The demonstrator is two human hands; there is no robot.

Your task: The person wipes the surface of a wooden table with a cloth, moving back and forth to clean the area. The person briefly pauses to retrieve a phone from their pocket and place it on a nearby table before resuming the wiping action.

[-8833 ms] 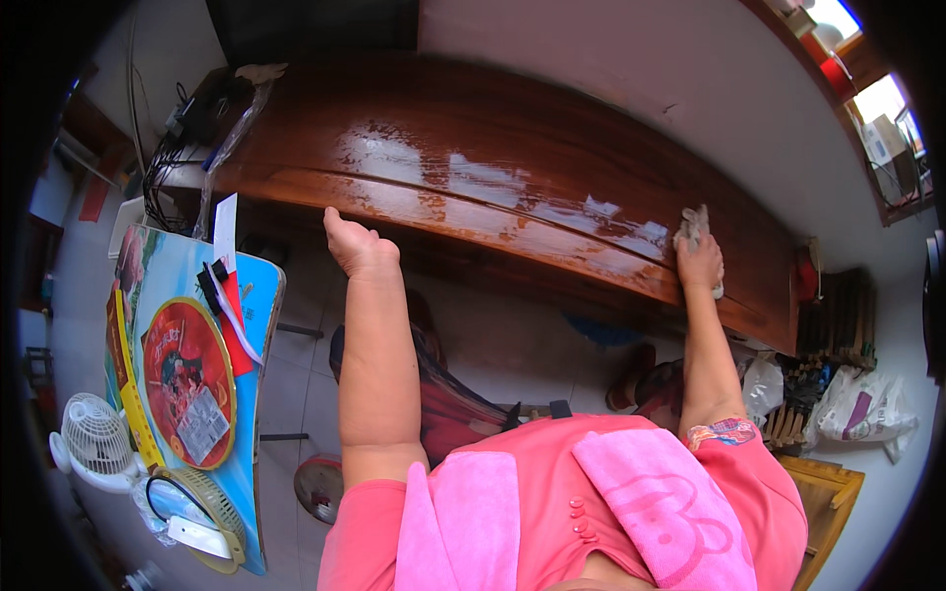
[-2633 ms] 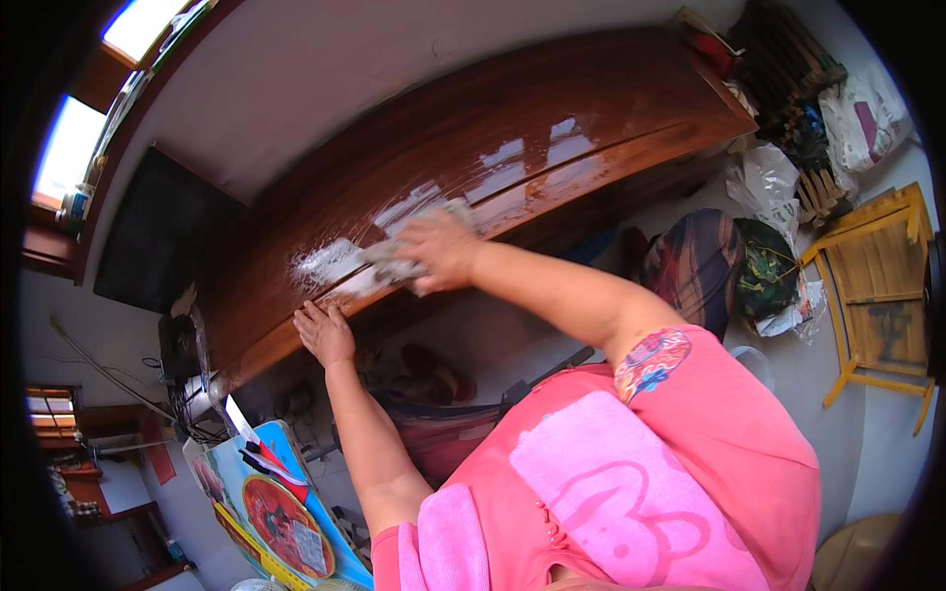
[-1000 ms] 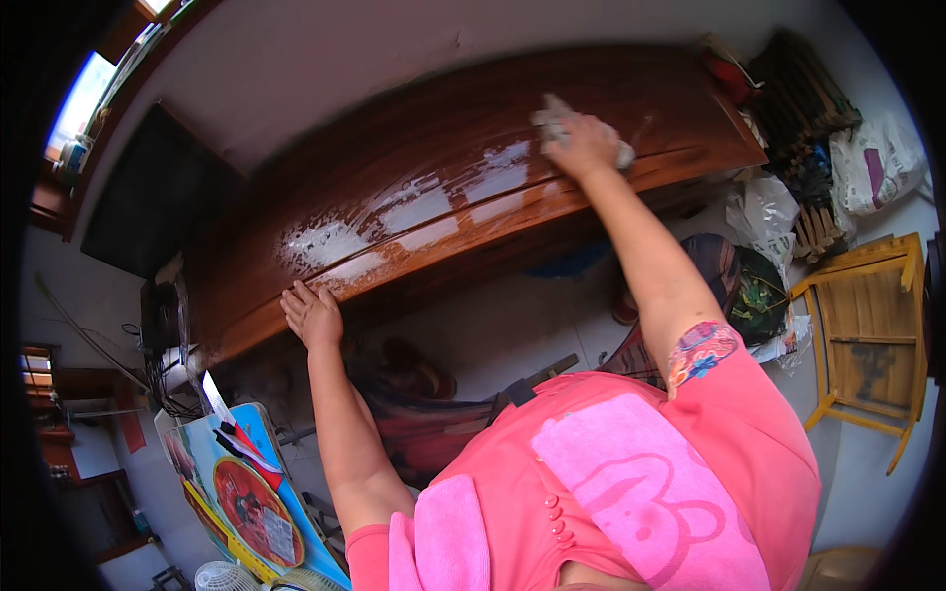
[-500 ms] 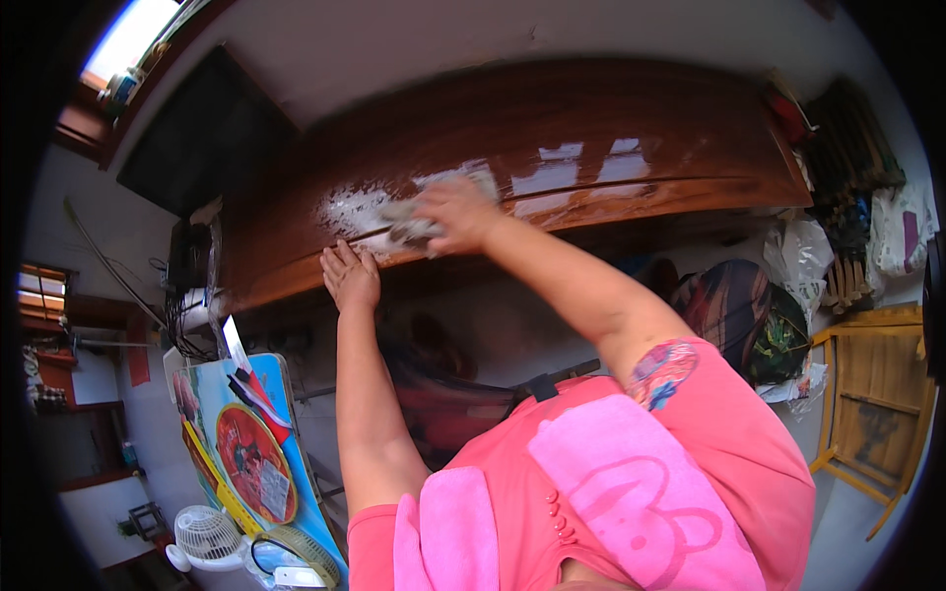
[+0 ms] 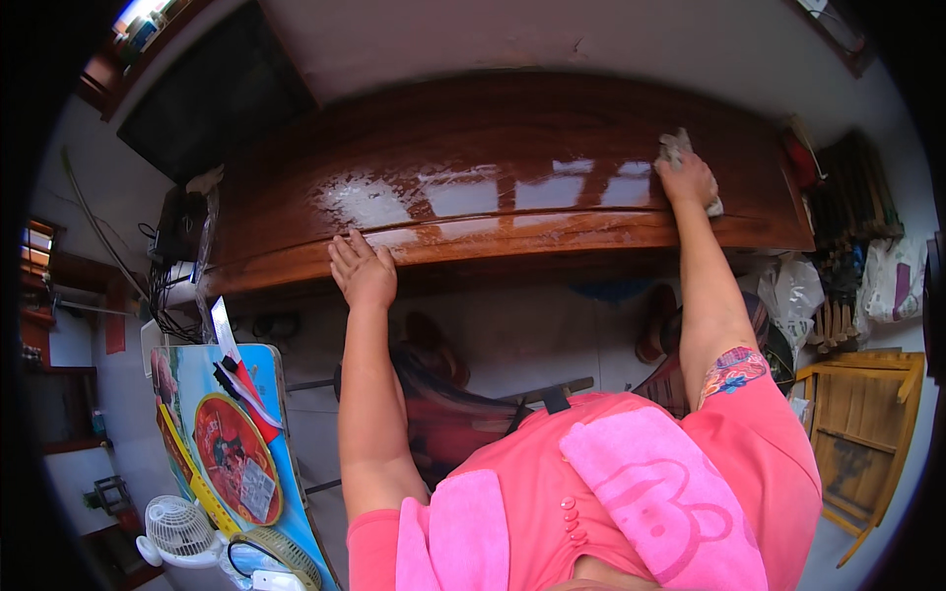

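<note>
A long, glossy brown wooden tabletop (image 5: 473, 128) stretches across in front of me, with wet patches shining on its left and middle part. My right hand (image 5: 688, 180) grips a crumpled greyish cloth (image 5: 676, 146) and presses it on the wood near the right end; part of the cloth sticks out past the fingers on both sides. On the front edge, left of the middle, my left hand (image 5: 363, 270) lies flat with its fingers spread and holds nothing.
A dark screen (image 5: 219, 89) stands at the far left. Lower left are a blue board with a red round picture (image 5: 266, 394) and small fans (image 5: 179, 525). To the right stand a folded wooden chair (image 5: 855, 433), plastic bags (image 5: 791, 295) and dark bundled items (image 5: 852, 192).
My right hand has swept the cloth from the middle of the tabletop to near its right end. The left hand stays on the front edge.
</note>
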